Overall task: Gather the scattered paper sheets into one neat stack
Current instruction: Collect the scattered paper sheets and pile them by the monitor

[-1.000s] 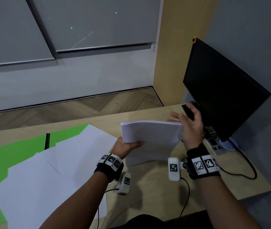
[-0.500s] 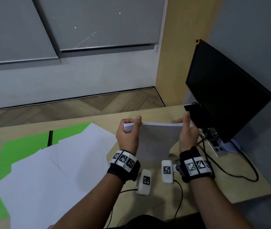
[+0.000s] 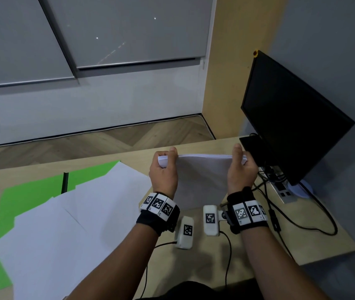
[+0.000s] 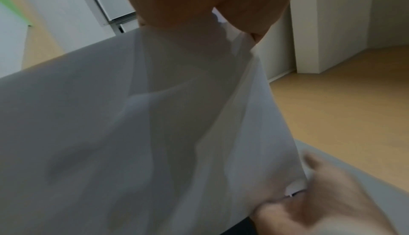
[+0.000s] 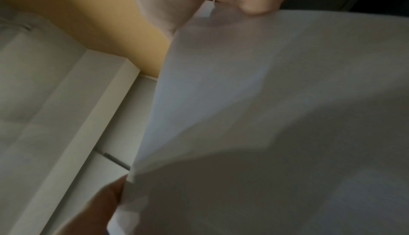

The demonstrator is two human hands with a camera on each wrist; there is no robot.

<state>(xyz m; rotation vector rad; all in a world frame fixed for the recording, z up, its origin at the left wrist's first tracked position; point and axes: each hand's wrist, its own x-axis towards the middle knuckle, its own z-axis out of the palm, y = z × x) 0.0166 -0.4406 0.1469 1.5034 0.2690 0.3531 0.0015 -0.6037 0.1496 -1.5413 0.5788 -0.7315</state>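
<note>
A bundle of white paper sheets [image 3: 202, 176] stands upright on its lower edge on the wooden desk [image 3: 315, 241], held between both hands. My left hand [image 3: 163, 167] pinches the bundle's top left corner; my right hand [image 3: 240, 167] grips the top right corner. The left wrist view is filled by the same held sheets [image 4: 132, 142], and the right wrist view shows these sheets [image 5: 276, 116] bowed under the fingers. Several loose white sheets [image 3: 68, 230] lie fanned and overlapping on a green mat [image 3: 16, 202] at the left.
A black monitor [image 3: 289, 126] stands at the desk's right, close behind my right hand. A power strip [image 3: 282, 191] and black cables [image 3: 302, 224] lie beside its base. A thin black strip [image 3: 65, 182] sits on the mat. Beyond the desk's far edge is wood floor.
The bundle went from lying tilted in my hands to standing upright on the desk. My left hand moved from its lower left edge to the top corner. The loose sheets have not moved.
</note>
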